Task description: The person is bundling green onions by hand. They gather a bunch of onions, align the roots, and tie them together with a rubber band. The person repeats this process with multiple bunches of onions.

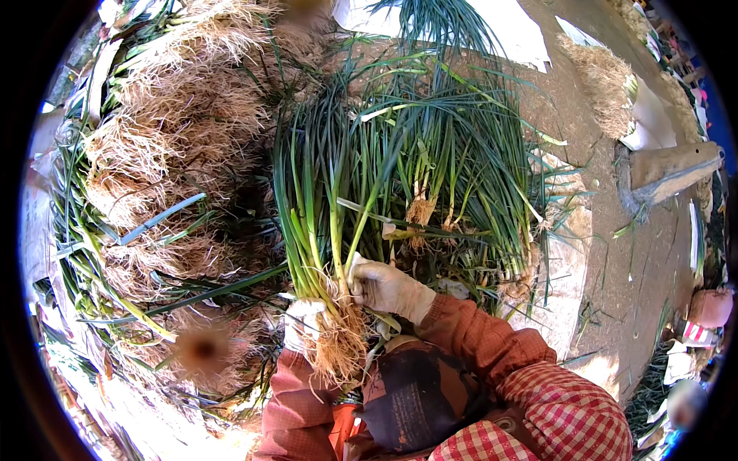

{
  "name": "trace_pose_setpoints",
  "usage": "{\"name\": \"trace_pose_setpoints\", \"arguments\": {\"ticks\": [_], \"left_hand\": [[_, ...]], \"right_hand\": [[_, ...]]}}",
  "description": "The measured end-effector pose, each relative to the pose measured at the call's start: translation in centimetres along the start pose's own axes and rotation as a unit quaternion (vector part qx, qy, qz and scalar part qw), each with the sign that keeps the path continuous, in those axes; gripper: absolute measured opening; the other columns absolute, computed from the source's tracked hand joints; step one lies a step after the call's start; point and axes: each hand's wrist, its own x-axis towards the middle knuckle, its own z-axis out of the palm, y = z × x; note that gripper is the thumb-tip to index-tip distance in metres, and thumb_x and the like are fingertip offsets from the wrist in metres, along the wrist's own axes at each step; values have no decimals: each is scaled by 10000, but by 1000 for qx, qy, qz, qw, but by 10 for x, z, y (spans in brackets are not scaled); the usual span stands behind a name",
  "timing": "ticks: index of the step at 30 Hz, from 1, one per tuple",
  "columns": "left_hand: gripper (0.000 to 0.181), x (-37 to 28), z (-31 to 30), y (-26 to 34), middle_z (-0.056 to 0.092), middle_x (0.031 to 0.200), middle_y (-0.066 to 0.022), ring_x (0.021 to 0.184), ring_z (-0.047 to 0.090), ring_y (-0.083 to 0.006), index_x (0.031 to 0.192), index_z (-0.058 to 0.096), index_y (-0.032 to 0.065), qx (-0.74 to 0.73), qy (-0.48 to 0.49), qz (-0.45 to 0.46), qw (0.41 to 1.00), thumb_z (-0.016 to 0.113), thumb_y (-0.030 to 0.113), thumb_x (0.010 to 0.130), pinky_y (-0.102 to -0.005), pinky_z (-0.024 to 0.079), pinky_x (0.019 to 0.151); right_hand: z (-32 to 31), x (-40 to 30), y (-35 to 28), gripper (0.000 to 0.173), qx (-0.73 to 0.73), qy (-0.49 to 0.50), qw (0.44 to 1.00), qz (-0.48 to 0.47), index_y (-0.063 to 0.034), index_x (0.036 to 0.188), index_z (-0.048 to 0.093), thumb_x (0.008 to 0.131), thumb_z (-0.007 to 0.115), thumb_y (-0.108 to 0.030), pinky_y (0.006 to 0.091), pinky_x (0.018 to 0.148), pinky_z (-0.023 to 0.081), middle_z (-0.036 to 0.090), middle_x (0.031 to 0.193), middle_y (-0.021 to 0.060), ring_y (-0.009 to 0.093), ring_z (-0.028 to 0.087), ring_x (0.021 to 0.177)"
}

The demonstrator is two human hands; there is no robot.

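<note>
A bunch of green onions (pixel 314 230) with long green leaves and tan roots stands roots down between my hands. My left hand (pixel 304 324), in a whitish glove, is closed around the lower stalks on the left, with the roots hanging beside it. Gloved too, my right hand (pixel 389 288) pinches a stalk at the bunch's right side just above the roots. Beyond my hands lies a broad heap of green onions (pixel 461 150), leaves pointing away. Parts of the fingers of both hands are hidden.
A long pile of bundled onions with roots showing (pixel 173 144) runs along the left. A white sheet (pixel 519 34) lies at the far side. To the right are a paper-wrapped bundle (pixel 605 86) and a block-like object (pixel 674 170) on the floor. My knee (pixel 421 392) is close below my hands.
</note>
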Motion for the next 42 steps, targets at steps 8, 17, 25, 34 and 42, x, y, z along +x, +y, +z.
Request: {"name": "trace_pose_setpoints", "arguments": {"ticks": [8, 17, 25, 34, 42], "left_hand": [[163, -6, 30, 18, 663, 741, -183, 579, 647, -256, 877, 617, -79, 45, 2, -18, 999, 628, 49, 778, -302, 550, 527], [265, 7, 13, -1, 683, 749, -128, 479, 594, -129, 852, 655, -39, 236, -79, 10, 968, 605, 220, 823, -173, 430, 389], [426, -7, -51, 21, 613, 1007, -231, 835, 646, -276, 1083, 595, -62, 215, -151, -57, 963, 601, 284, 834, -339, 567, 616], [342, 3, 3, -12, 665, 783, -197, 515, 606, -191, 993, 642, -36, 255, -43, 8, 966, 634, 268, 836, -238, 490, 478], [257, -3, -8, -11, 674, 757, -161, 437, 559, -136, 880, 650, -54, 167, 17, -14, 986, 625, 196, 828, -187, 434, 386]], "right_hand": [[-38, -25, 23, 225, -711, 20, 693, 118, -35, 935, 624, 838, 613, -237, 344, 671, 520, 636, 764, 80, 174, 615, 645], [11, 8, -17, 266, -154, 250, 954, -55, 19, 1043, 589, 914, 583, -213, 215, 433, 438, 609, 762, 52, 65, 455, 472], [-14, 4, -56, 237, -203, 352, 899, -165, -27, 864, 611, 888, 617, -263, 240, 516, 476, 639, 749, 58, 112, 538, 552], [12, 10, 11, 351, -317, 300, 897, -74, 28, 1085, 581, 914, 588, -279, 213, 577, 512, 655, 914, 117, 119, 593, 624], [20, 10, 1, 456, -547, 277, 786, -85, -32, 1081, 630, 925, 515, -445, 322, 748, 528, 645, 916, 99, 191, 614, 761]]}}
